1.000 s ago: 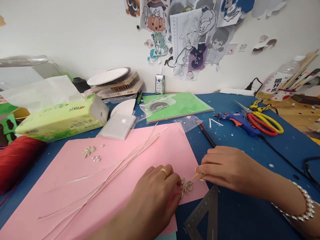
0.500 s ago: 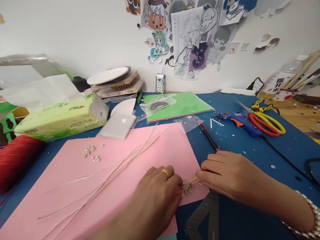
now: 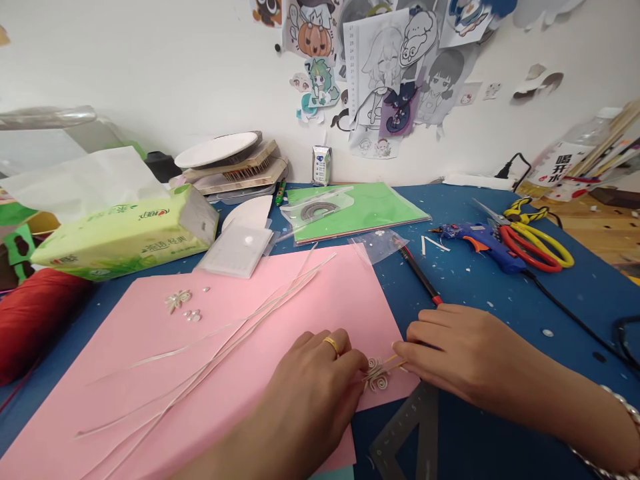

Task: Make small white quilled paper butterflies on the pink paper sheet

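Note:
A small pale ornament of coiled, curled strips [image 3: 377, 375] lies at the right edge of the pink sheet [image 3: 330, 313]. My left hand [image 3: 313, 393], with a gold ring, pinches its left end; the fingertips are partly hidden. From its right side two thin yellowish prongs [image 3: 397, 361] run into the closed fingers of my right hand [image 3: 460, 350], which wears a pearl bracelet. What the prongs belong to is covered by that hand. Long pale strips [image 3: 225, 347] lie across the sheet. A similar finished-looking ornament [image 3: 177, 301] and loose pearls [image 3: 193, 315] are to the left.
A triangular ruler [image 3: 400, 427] lies below my right hand. A black pen [image 3: 420, 273], a blue glue gun [image 3: 483, 245] and scissors [image 3: 537, 248] are on the blue mat. Tissue pack [image 3: 130, 233] and red thread spool [image 3: 40, 320] stand left; green sheets [image 3: 375, 210] lie behind.
Both hands keep their hold. The ornament's coils and the prongs have turned slightly, and the right hand sits a touch lower and to the right.

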Demonstrator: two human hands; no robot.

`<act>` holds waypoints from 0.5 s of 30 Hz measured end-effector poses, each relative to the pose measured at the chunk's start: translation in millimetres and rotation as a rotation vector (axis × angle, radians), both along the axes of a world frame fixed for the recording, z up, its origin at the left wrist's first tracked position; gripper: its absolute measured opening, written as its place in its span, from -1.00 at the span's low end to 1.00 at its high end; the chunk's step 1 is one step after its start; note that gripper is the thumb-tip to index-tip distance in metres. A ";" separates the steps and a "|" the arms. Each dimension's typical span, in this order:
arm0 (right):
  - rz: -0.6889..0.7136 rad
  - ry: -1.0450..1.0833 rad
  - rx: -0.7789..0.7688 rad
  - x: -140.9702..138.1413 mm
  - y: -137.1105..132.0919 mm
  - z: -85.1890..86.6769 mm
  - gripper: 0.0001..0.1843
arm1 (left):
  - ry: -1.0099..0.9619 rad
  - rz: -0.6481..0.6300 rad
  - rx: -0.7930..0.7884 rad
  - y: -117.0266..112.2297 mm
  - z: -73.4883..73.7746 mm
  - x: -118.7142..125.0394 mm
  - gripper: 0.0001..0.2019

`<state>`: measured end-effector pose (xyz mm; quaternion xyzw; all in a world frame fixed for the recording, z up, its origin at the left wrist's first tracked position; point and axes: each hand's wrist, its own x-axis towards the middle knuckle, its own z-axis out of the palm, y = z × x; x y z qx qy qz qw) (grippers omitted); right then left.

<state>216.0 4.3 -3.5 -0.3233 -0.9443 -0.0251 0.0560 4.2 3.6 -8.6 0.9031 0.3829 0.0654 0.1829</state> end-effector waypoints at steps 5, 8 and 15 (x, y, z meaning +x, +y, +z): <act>0.001 0.001 -0.023 0.5 -1.0 0.7 -0.87 | -0.015 0.007 0.008 -0.4 -2.2 -0.8 -0.81; 0.002 0.007 -0.022 0.1 -1.5 0.6 -0.88 | -0.009 -0.008 0.027 -0.1 -1.6 -0.3 -0.81; 0.008 0.012 -0.013 -1.5 -3.8 0.5 -0.86 | -0.005 -0.017 0.039 0.9 0.3 0.3 -0.81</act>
